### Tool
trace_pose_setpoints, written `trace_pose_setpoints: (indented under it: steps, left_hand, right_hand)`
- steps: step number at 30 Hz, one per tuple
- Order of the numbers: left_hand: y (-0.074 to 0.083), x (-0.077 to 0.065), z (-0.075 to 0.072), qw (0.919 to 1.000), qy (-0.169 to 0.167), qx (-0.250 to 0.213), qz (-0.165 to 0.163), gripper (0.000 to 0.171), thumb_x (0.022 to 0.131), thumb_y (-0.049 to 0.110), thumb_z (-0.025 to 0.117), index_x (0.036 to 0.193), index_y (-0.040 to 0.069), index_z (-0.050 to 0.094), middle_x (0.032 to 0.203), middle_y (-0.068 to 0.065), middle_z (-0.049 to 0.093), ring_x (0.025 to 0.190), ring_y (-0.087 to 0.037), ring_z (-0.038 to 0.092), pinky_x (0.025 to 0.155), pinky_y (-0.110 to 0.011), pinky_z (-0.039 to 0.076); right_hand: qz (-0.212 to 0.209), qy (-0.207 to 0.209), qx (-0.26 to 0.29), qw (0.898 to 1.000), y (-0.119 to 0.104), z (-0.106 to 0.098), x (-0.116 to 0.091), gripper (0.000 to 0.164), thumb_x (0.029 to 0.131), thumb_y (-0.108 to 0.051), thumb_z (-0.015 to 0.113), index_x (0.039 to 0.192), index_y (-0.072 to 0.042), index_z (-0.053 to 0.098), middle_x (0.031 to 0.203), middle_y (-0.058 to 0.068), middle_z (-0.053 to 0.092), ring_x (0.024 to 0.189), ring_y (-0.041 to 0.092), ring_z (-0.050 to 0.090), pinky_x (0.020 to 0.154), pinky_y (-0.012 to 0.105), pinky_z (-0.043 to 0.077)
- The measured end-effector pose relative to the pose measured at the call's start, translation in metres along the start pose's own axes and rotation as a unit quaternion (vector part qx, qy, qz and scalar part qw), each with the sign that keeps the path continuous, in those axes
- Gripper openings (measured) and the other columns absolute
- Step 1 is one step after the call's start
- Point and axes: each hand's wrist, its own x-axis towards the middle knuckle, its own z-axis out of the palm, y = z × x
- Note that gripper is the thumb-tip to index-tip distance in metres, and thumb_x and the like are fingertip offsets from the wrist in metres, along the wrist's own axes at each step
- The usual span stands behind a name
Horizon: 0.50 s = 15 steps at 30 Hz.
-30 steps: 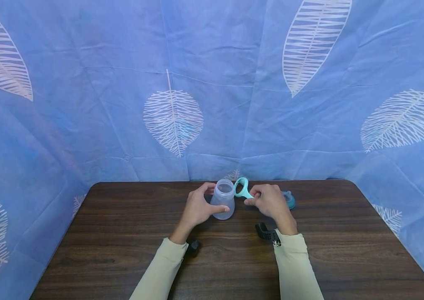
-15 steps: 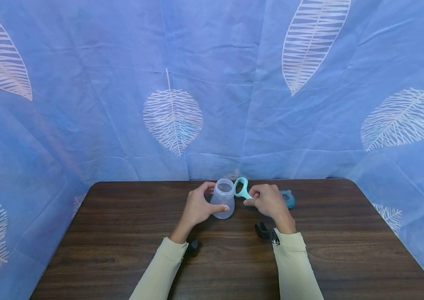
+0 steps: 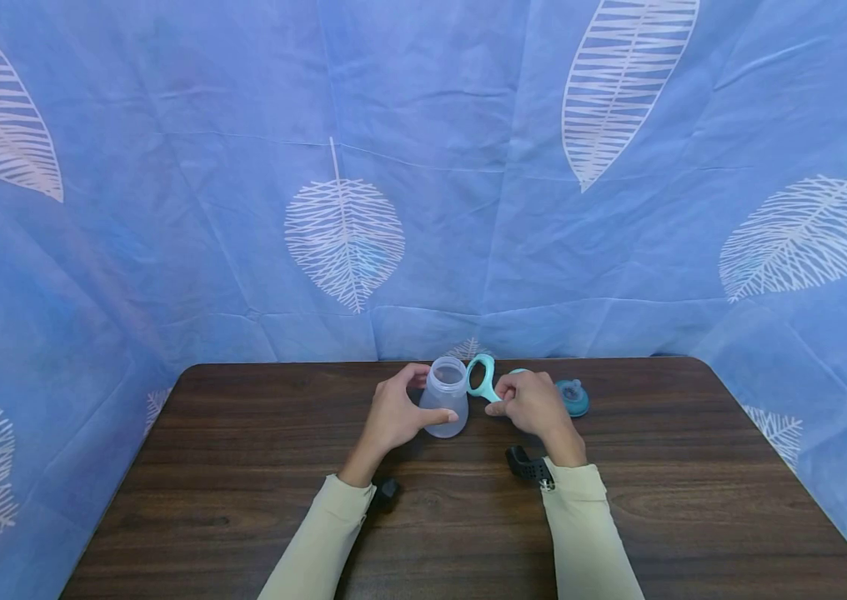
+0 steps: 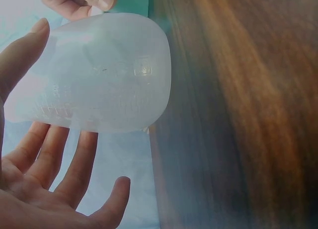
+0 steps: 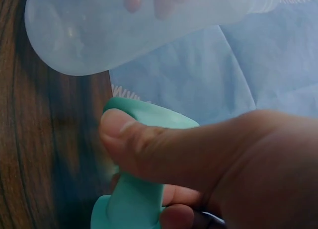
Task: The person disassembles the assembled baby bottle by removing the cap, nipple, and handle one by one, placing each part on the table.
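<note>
A translucent, open-topped baby bottle (image 3: 444,408) stands on the table, its threaded neck facing up. My left hand (image 3: 399,412) grips it from the left, thumb across the near side and fingers on the far side; in the left wrist view the little finger is off the bottle (image 4: 99,75). My right hand (image 3: 536,406) pinches a teal bottle handle (image 3: 485,390), whose ring stands close beside the bottle neck. In the right wrist view, the thumb presses on the teal handle (image 5: 136,199); my palm hides part of it.
A blue bottle cap with a clear nipple (image 3: 573,400) lies just right of my right hand. The dark wooden table (image 3: 243,500) ends at the back against a blue leaf-patterned cloth (image 3: 453,242). Black wrist straps (image 3: 530,467) sit on both forearms.
My right hand has shifted slightly left with the teal handle, and a teal edge now shows behind that hand. More of the blue cap is uncovered. The left hand keeps its hold.
</note>
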Motion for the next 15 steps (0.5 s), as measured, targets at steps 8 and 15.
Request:
trace_pose_setpoints:
  steps: [8,15]
  left_hand:
    - [0.0000,-0.0004,-0.0006,1.0000,-0.002,0.000,0.004,0.075,0.080,0.030,0.103,0.142,0.007,0.069,0.131,-0.011,0.074,0.125,-0.033,0.068,0.105,-0.058,0.055]
    - [-0.0002,-0.0007,-0.0007,0.9999,-0.003,0.004,0.011,0.074,0.080,0.030,0.103,0.141,0.008,0.069,0.131,-0.010,0.075,0.125,-0.034,0.068,0.103,-0.058,0.056]
  right_hand:
    - [0.004,-0.010,-0.003,1.000,-0.0002,0.0040,0.0008,0.049,0.093,-0.019,0.091,0.065,-0.016,0.051,0.061,-0.006,0.039,0.065,0.018,0.040,0.064,0.035,0.034]
    - [0.009,-0.019,-0.010,1.000,0.0031,0.0080,0.0019,0.041,0.091,-0.020,0.093,0.067,-0.016,0.060,0.064,-0.005,0.049,0.066,0.019,0.047,0.063,0.035,0.040]
